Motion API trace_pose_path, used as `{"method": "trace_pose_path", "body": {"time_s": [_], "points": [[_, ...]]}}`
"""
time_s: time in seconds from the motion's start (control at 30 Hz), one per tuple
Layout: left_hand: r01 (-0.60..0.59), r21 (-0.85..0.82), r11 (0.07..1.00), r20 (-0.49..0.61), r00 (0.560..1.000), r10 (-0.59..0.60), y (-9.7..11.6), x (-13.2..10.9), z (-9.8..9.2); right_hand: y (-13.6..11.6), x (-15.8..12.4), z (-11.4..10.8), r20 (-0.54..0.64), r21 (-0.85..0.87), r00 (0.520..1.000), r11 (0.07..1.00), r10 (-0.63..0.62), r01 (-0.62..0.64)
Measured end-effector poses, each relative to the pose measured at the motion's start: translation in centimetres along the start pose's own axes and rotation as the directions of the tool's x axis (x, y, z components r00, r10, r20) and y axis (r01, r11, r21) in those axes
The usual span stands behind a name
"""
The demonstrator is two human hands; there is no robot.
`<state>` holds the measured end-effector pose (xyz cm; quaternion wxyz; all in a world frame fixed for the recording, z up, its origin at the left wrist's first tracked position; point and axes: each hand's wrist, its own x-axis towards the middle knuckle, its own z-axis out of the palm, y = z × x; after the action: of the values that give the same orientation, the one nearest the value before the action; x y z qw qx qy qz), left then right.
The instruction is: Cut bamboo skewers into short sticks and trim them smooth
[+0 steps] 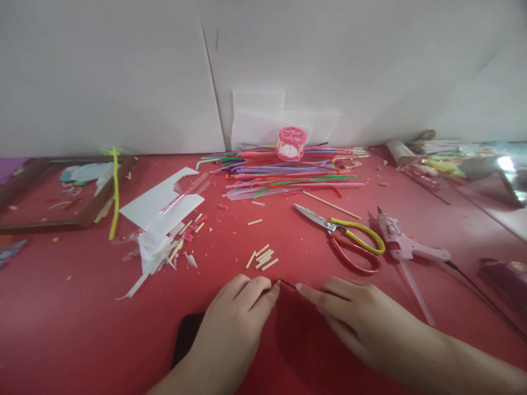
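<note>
1. Partially hidden: a black flat object (185,336) lies beneath the left forearm, and only its outer edge and corner show.
2. Hard to make out: a thin dark piece (287,284) sits between the fingertips of both hands, just above the counter (230,230); its ends are covered and its material cannot be identified.
3. Cut off: both forearms at the frame edges, the glue gun's cord (481,296) at the right and a purple item (12,169) at the left. A dark object (503,282) near the right edge is blurred.
4. Left hand (239,308): narrow, thumb and forefinger closed on one end of the dark piece, remaining fingers curled.
5. Right hand (354,312): forefinger extended, its tip touching the other end of the piece; the thumb is concealed, so whether it grips cannot be told.
6. Count, ahead of the hands: at least six short sticks (270,264) in one group, some touching; one short stick (254,222) apart; one long stick (331,205).
7. Count, right side: one pair of scissors (329,226), one pink glue gun (401,244), one translucent rod (416,293).
8. Count, rear: one pink openwork drum (291,144) on a heap of straws (284,176) too overlapped to count.
</note>
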<state>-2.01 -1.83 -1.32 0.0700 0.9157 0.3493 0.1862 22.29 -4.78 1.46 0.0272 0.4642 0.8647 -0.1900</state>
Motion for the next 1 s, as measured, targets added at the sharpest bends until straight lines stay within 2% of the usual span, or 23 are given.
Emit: {"method": "trace_pose_path", "body": {"time_s": [0.27, 0.53, 0.73, 1.0], "points": [[-0.014, 0.024, 1.0, 0.003, 1.0, 0.014, -0.05, 0.11, -0.11, 0.05, 0.02, -0.16, 0.005, 0.051, 1.0, 0.999, -0.001, 0.001], [0.004, 0.074, 0.997, -0.005, 1.0, -0.004, 0.59, 0.52, -0.23, 0.34, 0.28, -0.61, -0.017, 0.072, 0.997, 0.994, -0.076, 0.077], [0.022, 0.016, 1.0, -0.017, 1.0, -0.022, 0.62, 0.59, -0.15, 0.0, 0.35, -0.84, 0.022, 0.075, 0.998, 0.996, -0.056, 0.054], [0.045, -0.036, 0.998, 0.011, 0.999, -0.044, 0.35, 0.7, -0.07, 0.1, 0.23, -0.37, -0.031, 0.096, 0.997, 0.992, -0.077, 0.08]]}}
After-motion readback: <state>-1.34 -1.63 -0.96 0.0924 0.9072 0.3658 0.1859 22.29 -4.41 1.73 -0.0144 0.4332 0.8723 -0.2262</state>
